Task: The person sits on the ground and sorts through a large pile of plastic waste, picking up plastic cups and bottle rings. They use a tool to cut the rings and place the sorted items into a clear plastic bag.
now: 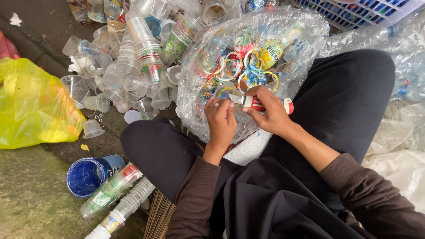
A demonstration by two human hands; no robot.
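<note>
My left hand and right hand both gripping a clear plastic cup over the bag of cup rims; loose cups heaped left, yellow bag beyond.

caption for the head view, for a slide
Both hands, left hand and right hand, hold a plastic cup over a clear bag of label scraps.

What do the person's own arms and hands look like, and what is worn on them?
Both arms wear long dark brown sleeves with ribbed cuffs that end before the wrists. The left hand and right hand are bare: no gloves, rings, watch or bracelet can be seen.
</note>
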